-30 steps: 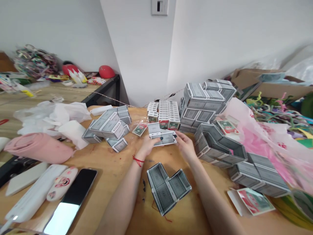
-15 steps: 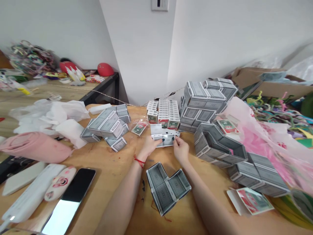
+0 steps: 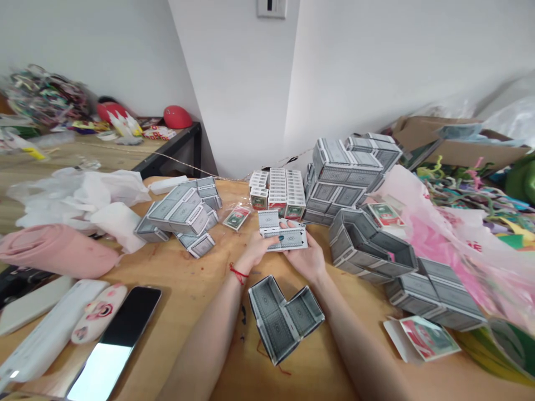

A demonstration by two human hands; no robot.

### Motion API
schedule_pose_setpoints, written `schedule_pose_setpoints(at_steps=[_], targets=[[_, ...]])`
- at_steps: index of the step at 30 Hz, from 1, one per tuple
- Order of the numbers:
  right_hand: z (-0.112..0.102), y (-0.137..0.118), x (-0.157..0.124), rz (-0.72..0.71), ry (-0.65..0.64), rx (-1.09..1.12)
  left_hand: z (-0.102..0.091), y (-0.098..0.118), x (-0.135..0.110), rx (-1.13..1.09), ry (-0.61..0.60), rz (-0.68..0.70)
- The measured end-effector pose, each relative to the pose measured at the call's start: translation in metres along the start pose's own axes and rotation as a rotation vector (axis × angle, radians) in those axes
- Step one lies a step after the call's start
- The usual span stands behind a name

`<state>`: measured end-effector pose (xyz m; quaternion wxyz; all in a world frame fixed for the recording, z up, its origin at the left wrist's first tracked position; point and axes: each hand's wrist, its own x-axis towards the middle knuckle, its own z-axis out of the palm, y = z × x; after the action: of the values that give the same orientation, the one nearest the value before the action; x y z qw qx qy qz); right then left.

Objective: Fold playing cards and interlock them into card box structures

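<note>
Playing cards (image 3: pixel 292 238), joined into a folded piece with grey patterned backs, lie between my two hands above the table. My left hand (image 3: pixel 256 249) pinches their left end, its dark-nailed thumb on top. My right hand (image 3: pixel 308 258) supports the right part from below, with its fingertips showing at the far edge. A spade card's face shows at the right end. Between my forearms stands an L-shaped open form (image 3: pixel 276 323) built from the same cards. Beyond my hands are rows of small card boxes (image 3: pixel 278 186) and a wrapped deck (image 3: pixel 236 218).
Card-built blocks stand on the left (image 3: pixel 179 211) and are stacked at the right (image 3: pixel 346 172). An open card form (image 3: pixel 370 245) sits by my right forearm. A phone (image 3: pixel 117 340), a pink roll (image 3: pixel 62 250) and an opened card box (image 3: pixel 426 337) lie on the wooden table (image 3: pixel 179 312).
My right hand has turned from pinching the cards' right edge to lying beneath them, palm up. My left thumb stays on the cards. The view has shifted slightly.
</note>
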<state>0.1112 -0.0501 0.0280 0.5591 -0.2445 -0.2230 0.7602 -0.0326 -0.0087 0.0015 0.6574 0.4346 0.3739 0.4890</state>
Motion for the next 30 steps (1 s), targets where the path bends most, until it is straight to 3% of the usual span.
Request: schedule_pose_setpoints(at_steps=[9, 18, 25, 27, 30], targets=[[0.0, 0.0, 0.0, 0.063, -0.037, 0.134, 0.002, -0.003, 0.0, 0.009, 0.011, -0.004], [-0.012, 0.005, 0.005, 0.036, 0.024, -0.009, 0.007, 0.0, -0.001, 0.026, 0.033, 0.015], [-0.016, 0.017, 0.011, -0.109, 0.164, -0.091, 0.011, 0.004, -0.004, 0.175, 0.053, 0.031], [-0.016, 0.022, 0.012, -0.177, 0.201, -0.188, 0.011, 0.004, -0.004, 0.2, 0.055, 0.051], [-0.018, 0.03, 0.015, -0.366, 0.375, -0.452, 0.011, 0.004, -0.004, 0.237, 0.034, 0.075]])
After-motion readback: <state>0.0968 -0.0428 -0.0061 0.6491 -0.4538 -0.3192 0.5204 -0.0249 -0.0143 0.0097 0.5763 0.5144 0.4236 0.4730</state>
